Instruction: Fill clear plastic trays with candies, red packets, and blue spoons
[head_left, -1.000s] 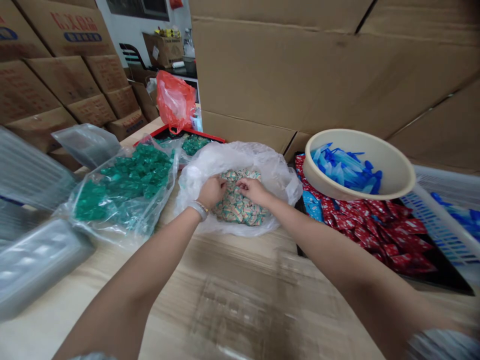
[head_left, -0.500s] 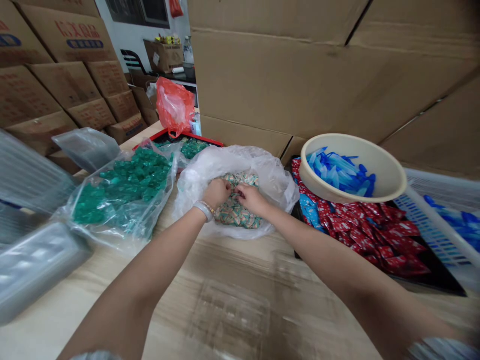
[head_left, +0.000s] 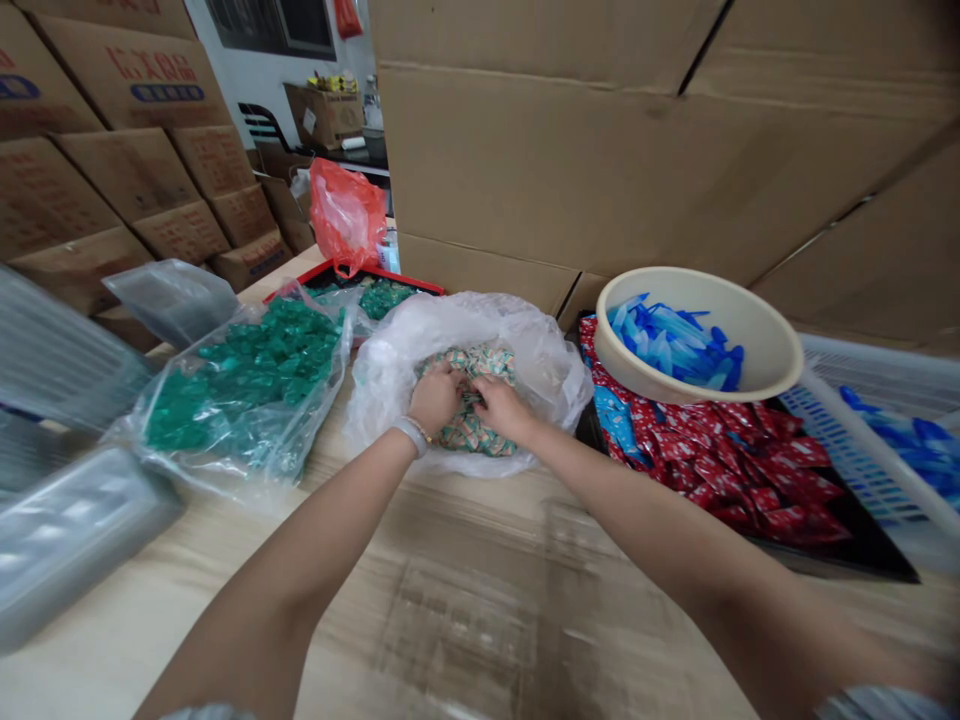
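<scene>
A white plastic bag (head_left: 544,365) stands rolled down on the table, full of small green, white and orange printed packets (head_left: 476,432). Both hands are inside its opening. My left hand (head_left: 437,396), with a bracelet at the wrist, has its fingers curled down into the packets. Facing it, my right hand (head_left: 501,405) bends its thumb and fingers together over the same pile, close to the left fingertips. What lies between the fingers of either hand is too small and hidden to tell. Clear plastic trays (head_left: 457,635) lie on the table between my forearms.
On the left are a clear bag of green wrapped pieces (head_left: 262,360), stacked clear trays (head_left: 75,530) and a red bag (head_left: 347,215). Rightward, a cream basin (head_left: 701,285) of blue packets rests over red packets (head_left: 750,470) beside a white basket (head_left: 855,440). Cardboard (head_left: 600,150) walls the back.
My left hand has moved slightly down and its fingers reach deeper into the packets. The right hand has shifted slightly lower. The view has moved a little.
</scene>
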